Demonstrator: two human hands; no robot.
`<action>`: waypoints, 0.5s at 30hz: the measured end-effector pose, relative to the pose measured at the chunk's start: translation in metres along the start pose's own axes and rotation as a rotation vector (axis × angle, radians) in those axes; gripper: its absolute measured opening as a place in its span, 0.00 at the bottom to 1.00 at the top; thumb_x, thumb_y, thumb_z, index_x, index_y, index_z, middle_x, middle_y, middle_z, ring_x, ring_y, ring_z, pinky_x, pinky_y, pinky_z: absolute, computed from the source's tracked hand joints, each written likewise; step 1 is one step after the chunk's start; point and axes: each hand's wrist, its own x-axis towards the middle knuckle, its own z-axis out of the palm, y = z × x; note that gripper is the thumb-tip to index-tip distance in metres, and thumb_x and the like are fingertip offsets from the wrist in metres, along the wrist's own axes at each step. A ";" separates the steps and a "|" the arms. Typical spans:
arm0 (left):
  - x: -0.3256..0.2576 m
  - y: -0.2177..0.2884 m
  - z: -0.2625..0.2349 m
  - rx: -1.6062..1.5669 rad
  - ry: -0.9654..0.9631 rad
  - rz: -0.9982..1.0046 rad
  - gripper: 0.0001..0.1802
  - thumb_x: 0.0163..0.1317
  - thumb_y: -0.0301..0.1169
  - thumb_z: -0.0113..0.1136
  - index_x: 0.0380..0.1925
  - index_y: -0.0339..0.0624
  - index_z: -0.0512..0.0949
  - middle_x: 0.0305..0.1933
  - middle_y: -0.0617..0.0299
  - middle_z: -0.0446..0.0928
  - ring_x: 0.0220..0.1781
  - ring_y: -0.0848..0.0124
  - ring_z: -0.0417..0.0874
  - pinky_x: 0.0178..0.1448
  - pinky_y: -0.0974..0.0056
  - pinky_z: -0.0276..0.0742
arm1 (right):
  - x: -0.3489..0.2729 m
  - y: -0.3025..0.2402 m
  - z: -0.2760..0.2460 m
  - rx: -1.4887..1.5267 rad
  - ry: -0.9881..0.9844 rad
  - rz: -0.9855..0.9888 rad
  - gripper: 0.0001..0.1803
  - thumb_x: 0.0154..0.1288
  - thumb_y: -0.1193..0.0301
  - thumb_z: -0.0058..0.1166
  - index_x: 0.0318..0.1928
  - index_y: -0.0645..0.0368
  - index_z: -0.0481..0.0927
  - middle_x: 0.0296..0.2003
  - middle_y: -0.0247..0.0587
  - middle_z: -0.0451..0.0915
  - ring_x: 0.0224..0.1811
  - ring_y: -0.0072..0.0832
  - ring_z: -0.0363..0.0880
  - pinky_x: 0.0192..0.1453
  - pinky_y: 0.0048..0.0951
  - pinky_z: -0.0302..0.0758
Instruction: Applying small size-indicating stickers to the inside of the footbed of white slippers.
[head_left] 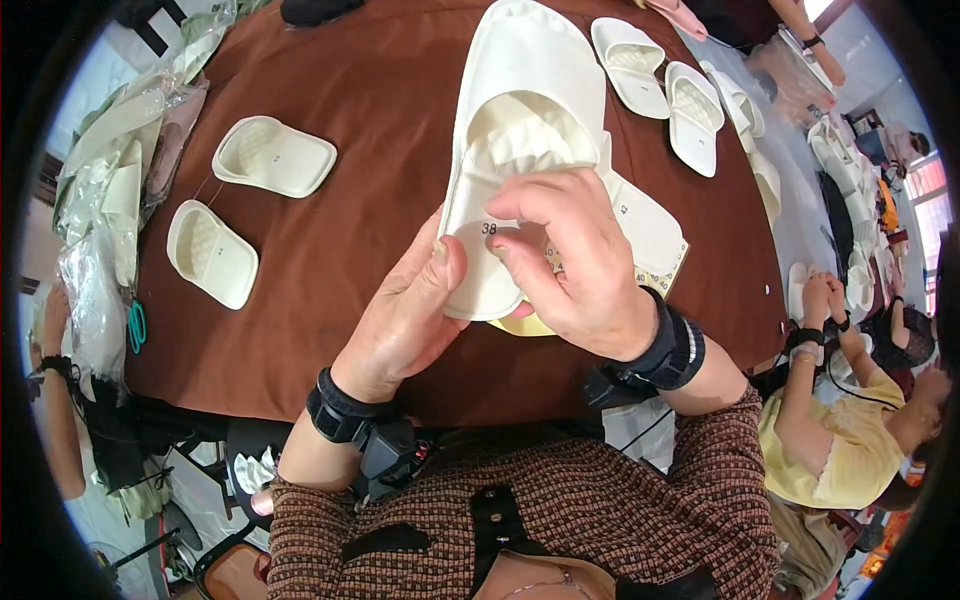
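Note:
A cream-white slipper [535, 60] is held up over the table, its toe pointing away from me and its heel toward me. My left hand [405, 300] grips the heel end, thumb on top of the insole and fingers underneath. Over the heel, my right hand [580, 260] has its thumb and bent index finger apart, on either side of a small dark printed mark [489, 229]. I see nothing between those fingertips. Partly hidden behind my right hand lies another white slipper [645, 230], beside a yellow sheet of small printed labels [675, 275].
Two white slippers [285, 160] [215, 255] lie left on the brown cloth [370, 130]; another pair [632, 65] [694, 120] lies at the far right. Plastic-wrapped pieces [100, 200] and teal scissors [137, 325] line the left edge. At right sits a person in yellow [830, 430].

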 end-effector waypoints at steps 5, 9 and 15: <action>-0.002 -0.005 0.003 0.068 0.073 0.045 0.38 0.77 0.49 0.43 0.77 0.42 0.45 0.76 0.56 0.57 0.76 0.65 0.61 0.76 0.56 0.62 | -0.003 0.001 0.004 0.001 0.026 0.003 0.18 0.53 0.84 0.61 0.45 0.58 0.78 0.39 0.40 0.79 0.42 0.39 0.75 0.50 0.37 0.69; -0.002 -0.008 0.005 0.085 0.109 0.081 0.37 0.76 0.50 0.47 0.76 0.44 0.51 0.73 0.58 0.62 0.73 0.66 0.66 0.73 0.55 0.65 | -0.003 0.001 0.005 0.010 0.037 -0.003 0.17 0.53 0.84 0.60 0.45 0.58 0.78 0.37 0.40 0.79 0.41 0.39 0.75 0.48 0.36 0.70; -0.002 -0.009 0.003 0.111 0.054 0.073 0.37 0.78 0.47 0.42 0.78 0.43 0.45 0.76 0.56 0.56 0.77 0.65 0.59 0.76 0.58 0.60 | -0.003 0.001 0.004 0.063 0.024 0.045 0.15 0.54 0.85 0.59 0.43 0.59 0.77 0.34 0.41 0.77 0.38 0.39 0.74 0.46 0.35 0.70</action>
